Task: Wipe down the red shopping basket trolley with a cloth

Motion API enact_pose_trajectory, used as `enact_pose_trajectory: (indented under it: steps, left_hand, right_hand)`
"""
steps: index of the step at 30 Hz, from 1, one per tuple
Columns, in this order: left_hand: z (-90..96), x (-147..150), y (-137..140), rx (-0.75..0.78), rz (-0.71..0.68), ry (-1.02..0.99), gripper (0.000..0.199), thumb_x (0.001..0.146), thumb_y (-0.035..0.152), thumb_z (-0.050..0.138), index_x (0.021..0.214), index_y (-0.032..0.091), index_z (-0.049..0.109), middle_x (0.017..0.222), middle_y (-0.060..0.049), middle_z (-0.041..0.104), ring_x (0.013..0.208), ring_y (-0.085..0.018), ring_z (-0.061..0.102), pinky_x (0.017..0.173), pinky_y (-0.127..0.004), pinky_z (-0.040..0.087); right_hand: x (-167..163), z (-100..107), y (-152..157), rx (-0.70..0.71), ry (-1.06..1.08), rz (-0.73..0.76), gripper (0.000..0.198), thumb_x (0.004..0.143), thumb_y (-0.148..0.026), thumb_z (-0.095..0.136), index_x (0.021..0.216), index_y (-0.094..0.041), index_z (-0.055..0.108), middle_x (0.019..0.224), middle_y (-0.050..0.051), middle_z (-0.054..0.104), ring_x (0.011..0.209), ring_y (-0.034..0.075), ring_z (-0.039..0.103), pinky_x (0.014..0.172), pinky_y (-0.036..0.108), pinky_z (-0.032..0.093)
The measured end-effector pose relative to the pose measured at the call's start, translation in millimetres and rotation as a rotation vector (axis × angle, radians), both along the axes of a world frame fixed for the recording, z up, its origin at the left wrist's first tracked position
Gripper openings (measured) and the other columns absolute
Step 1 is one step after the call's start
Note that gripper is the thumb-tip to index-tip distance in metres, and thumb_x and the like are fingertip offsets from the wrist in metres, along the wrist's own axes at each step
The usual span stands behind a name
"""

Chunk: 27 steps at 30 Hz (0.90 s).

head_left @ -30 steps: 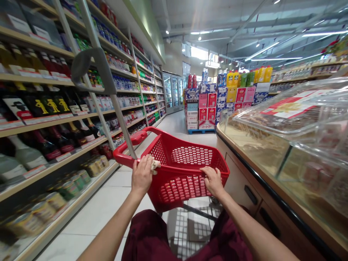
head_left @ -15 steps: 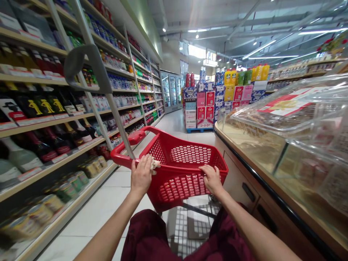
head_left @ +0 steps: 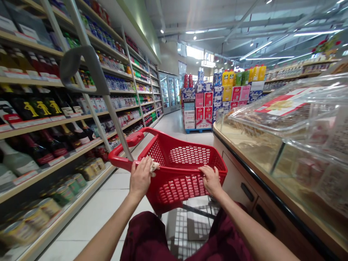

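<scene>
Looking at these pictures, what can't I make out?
All in the head view:
- Part of the pale cloth: hidden under the left hand.
- The palm of the right hand: hidden by the back of that hand.
- The red cart's floor nearest the person: behind its near wall.
- The grey pole's top: cut off by the upper edge.
- Print on the bottom-left cans: blurred.

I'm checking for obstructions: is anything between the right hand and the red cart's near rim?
Nothing visible; the right hand rests on the red cart's rim. The pale cloth is at the left hand.
</scene>
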<state>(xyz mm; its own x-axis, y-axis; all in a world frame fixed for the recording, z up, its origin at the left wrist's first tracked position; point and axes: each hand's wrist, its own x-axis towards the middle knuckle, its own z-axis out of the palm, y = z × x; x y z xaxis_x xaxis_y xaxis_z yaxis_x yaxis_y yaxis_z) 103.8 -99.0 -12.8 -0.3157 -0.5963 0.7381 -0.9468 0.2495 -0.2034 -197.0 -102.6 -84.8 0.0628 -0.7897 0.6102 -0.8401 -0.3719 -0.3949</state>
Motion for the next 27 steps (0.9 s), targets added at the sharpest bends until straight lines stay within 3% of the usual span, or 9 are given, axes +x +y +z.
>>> enact_pose_trajectory:
  steps: [7,10,13,15,17,22,24,27]
  left_hand:
    - [-26.1,-69,-5,0.103,-0.103,-0.045,0.040,0.079,0.011,0.032,0.115,0.013,0.052,0.120,-0.011,0.054,0.114,-0.021,0.047,0.100,-0.040,0.032]
    - [-20.3,-53,-4,0.100,-0.110,-0.067,0.043,0.079,0.011,0.032,0.117,0.013,0.050,0.123,-0.011,0.052,0.115,-0.022,0.045,0.101,-0.043,0.029]
    - [-9.5,-17,-2,0.030,-0.042,-0.015,0.042,0.080,0.013,0.032,0.119,0.013,0.048,0.125,-0.012,0.049,0.117,-0.024,0.042,0.102,-0.047,0.025]
    - [-8.0,-10,-2,-0.002,-0.001,0.016,0.040,0.082,0.015,0.030,0.118,0.013,0.048,0.124,-0.013,0.050,0.117,-0.025,0.042,0.102,-0.049,0.025]
    - [-14.0,-25,-4,0.005,-0.011,0.004,0.038,0.083,0.014,0.030,0.115,0.013,0.049,0.122,-0.013,0.052,0.116,-0.024,0.044,0.101,-0.046,0.029]
    - [-31.2,-93,-6,0.124,-0.135,-0.042,0.036,0.081,0.011,0.034,0.112,0.011,0.052,0.118,-0.010,0.056,0.113,-0.020,0.047,0.099,-0.039,0.034]
    - [-28.8,-94,-5,0.150,-0.163,-0.063,0.038,0.080,0.010,0.034,0.114,0.011,0.051,0.119,-0.010,0.055,0.113,-0.019,0.047,0.100,-0.038,0.033]
    - [-19.1,-63,-3,0.140,-0.139,-0.081,0.041,0.079,0.008,0.032,0.116,0.012,0.050,0.123,-0.010,0.052,0.115,-0.020,0.045,0.102,-0.042,0.029]
  right_hand:
    - [1,0,0,0.007,0.022,0.006,0.048,0.065,-0.005,0.035,0.104,-0.022,0.057,0.110,0.004,0.060,0.111,0.020,0.046,0.099,0.051,0.017]
    - [-1,1,0,-0.004,0.025,0.004,0.049,0.065,-0.004,0.035,0.104,-0.022,0.057,0.109,0.004,0.060,0.111,0.020,0.046,0.099,0.052,0.017]
    - [-1,0,1,-0.010,0.014,0.004,0.049,0.065,-0.004,0.035,0.104,-0.022,0.057,0.110,0.004,0.060,0.111,0.020,0.046,0.099,0.051,0.016]
    - [1,0,1,-0.007,0.003,-0.001,0.048,0.065,-0.005,0.035,0.103,-0.021,0.058,0.109,0.005,0.060,0.111,0.020,0.046,0.100,0.051,0.016]
    - [2,0,1,-0.003,-0.002,-0.006,0.047,0.065,-0.005,0.035,0.103,-0.021,0.058,0.109,0.005,0.060,0.111,0.020,0.046,0.100,0.051,0.015]
    - [0,2,2,0.006,0.028,0.003,0.048,0.066,-0.006,0.035,0.105,-0.022,0.056,0.111,0.005,0.059,0.112,0.020,0.045,0.100,0.052,0.016]
    - [-2,3,3,0.016,0.042,0.005,0.048,0.066,-0.006,0.034,0.106,-0.021,0.056,0.111,0.005,0.059,0.112,0.021,0.045,0.099,0.052,0.016]
    - [-2,2,3,0.023,0.039,0.000,0.048,0.066,-0.006,0.034,0.105,-0.020,0.057,0.111,0.005,0.059,0.112,0.021,0.045,0.100,0.052,0.015]
